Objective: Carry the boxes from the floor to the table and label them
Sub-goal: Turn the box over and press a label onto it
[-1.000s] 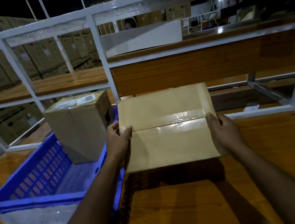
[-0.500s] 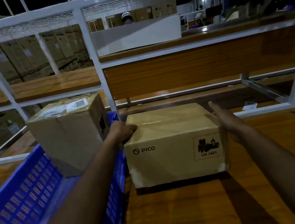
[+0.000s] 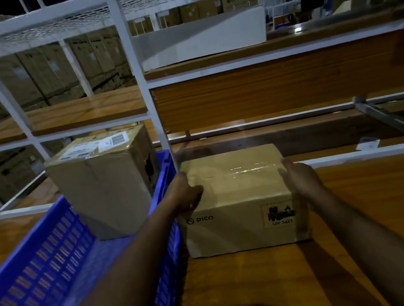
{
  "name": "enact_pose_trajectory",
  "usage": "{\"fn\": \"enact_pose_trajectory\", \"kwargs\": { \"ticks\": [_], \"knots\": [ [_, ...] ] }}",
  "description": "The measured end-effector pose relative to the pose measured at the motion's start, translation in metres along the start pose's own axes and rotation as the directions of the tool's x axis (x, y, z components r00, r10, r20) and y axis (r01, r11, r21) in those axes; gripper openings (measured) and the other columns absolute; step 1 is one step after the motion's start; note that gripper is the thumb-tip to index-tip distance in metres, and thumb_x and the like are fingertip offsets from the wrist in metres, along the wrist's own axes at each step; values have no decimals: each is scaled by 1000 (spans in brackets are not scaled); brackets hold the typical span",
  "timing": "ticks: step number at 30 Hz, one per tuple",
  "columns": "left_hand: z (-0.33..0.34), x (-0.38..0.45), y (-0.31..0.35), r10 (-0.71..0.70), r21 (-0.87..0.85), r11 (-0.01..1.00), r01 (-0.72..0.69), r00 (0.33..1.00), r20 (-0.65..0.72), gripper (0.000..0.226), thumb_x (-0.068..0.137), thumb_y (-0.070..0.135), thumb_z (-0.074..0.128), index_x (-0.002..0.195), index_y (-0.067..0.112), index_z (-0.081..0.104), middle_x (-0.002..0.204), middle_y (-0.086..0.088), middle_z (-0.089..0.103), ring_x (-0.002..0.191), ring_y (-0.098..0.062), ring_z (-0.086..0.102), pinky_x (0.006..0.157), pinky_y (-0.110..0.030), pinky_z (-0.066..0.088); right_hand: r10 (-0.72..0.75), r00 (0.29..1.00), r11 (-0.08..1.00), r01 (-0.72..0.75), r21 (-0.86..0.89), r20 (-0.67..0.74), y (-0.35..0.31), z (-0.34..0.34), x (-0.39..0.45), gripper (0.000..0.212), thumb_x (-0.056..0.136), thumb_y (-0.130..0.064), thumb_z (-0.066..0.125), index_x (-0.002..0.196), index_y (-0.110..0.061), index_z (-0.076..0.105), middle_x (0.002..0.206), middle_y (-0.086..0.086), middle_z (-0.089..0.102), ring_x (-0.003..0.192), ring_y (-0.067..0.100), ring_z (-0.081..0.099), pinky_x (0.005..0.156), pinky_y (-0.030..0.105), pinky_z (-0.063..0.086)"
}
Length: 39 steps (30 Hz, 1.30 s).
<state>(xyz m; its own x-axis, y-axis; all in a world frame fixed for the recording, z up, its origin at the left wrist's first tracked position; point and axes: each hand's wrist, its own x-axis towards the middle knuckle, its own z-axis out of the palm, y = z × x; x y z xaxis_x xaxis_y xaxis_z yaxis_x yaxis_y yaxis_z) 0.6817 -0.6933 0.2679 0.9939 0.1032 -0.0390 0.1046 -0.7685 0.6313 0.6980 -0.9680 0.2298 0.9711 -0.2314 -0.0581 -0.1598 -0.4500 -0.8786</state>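
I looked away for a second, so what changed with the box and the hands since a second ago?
The PICO box came down from tilted in the air to rest flat on the table. The left hand and right hand stay at its sides. The labelled box stays in the blue crate.

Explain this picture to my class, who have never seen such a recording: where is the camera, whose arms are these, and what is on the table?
The camera sits on a person's head, looking forward and down, so the arms are that person's own. There is no robot. The left hand and right hand grip the two sides of a taped PICO box standing on the wooden table. Left of it is a blue crate holding a taller box with labels on top. A white shelf frame rises behind.
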Motion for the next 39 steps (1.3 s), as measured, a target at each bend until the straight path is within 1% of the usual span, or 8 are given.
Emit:
{"fn": "enact_pose_trajectory", "kwargs": {
  "ticks": [3, 7, 10, 12, 15, 21, 24, 39],
  "knots": [
    [9, 0, 3, 125, 103, 987, -126, 992, 17, 57, 94, 32, 66, 144, 17, 41, 141, -7, 52, 123, -23, 55, 100, -35, 46, -51, 995, 998, 48, -36, -87, 9, 16, -4, 35, 102, -44, 47, 119, -17, 60, 111, 7, 64, 92, 20, 59, 75, 37, 50],
    [22, -10, 18, 281, 137, 949, -283, 959, 37, 82, 92, 43, 68, 157, 16, 26, 160, -6, 33, 142, -22, 38, 111, -33, 38, -469, 857, 830, 346, -438, -212, 13, 23, -12, 40, 98, -34, 59, 130, -10, 60, 134, 11, 61, 125, 28, 55, 104, 46, 42],
    [34, -18, 23, 353, 208, 900, -383, 920, 168, 89, 86, 58, 69, 155, 19, 29, 161, -3, 30, 144, -19, 33, 106, -26, 28, -618, 776, 689, 458, -561, -126, 13, 27, -15, 32, 96, -30, 61, 122, -11, 66, 128, 9, 66, 124, 25, 58, 109, 46, 37],
    [44, -18, 17, 373, 322, 845, -427, 902, 219, 101, 81, 68, 67, 158, 18, 23, 166, -2, 22, 151, -19, 21, 118, -32, 18, -661, 749, 632, 515, -579, -56, 19, 37, -21, 34, 100, -37, 52, 116, -14, 70, 122, 7, 69, 120, 22, 60, 109, 44, 37],
    [59, -14, 1, 411, 481, 748, -457, 888, 205, 101, 85, 71, 59, 160, 19, 15, 168, -2, 13, 155, -15, 8, 126, -39, 5, -660, 751, 590, 531, -608, 15, 24, 53, -31, 53, 100, -48, 34, 115, -15, 72, 118, 5, 72, 114, 20, 64, 106, 40, 42],
    [68, -4, -15, 474, 619, 618, -484, 858, 198, 82, 99, 67, 32, 161, 19, 5, 169, -3, 5, 155, -14, 3, 127, -39, 4, -624, 777, 516, 488, -704, 82, 12, 66, -24, 58, 100, -47, 28, 117, -15, 72, 120, 5, 72, 113, 19, 66, 100, 39, 47],
    [66, 2, -19, 487, 615, 618, -489, 853, 188, 82, 98, 68, 30, 161, 21, 6, 169, -2, 6, 155, -13, 5, 126, -37, 4, -624, 777, 498, 477, -724, 82, 8, 68, -23, 49, 99, -42, 37, 117, -14, 73, 119, 6, 72, 113, 20, 66, 99, 39, 48],
    [61, 21, -30, 497, 579, 650, -492, 852, 167, 81, 97, 67, 38, 160, 24, 11, 168, 1, 11, 154, -11, 7, 123, -34, 2, -608, 786, 507, 496, -705, 116, -3, 74, -10, 47, 106, -39, 33, 136, -16, 61, 139, 3, 61, 131, 16, 53, 110, 38, 37]
  ]
}}
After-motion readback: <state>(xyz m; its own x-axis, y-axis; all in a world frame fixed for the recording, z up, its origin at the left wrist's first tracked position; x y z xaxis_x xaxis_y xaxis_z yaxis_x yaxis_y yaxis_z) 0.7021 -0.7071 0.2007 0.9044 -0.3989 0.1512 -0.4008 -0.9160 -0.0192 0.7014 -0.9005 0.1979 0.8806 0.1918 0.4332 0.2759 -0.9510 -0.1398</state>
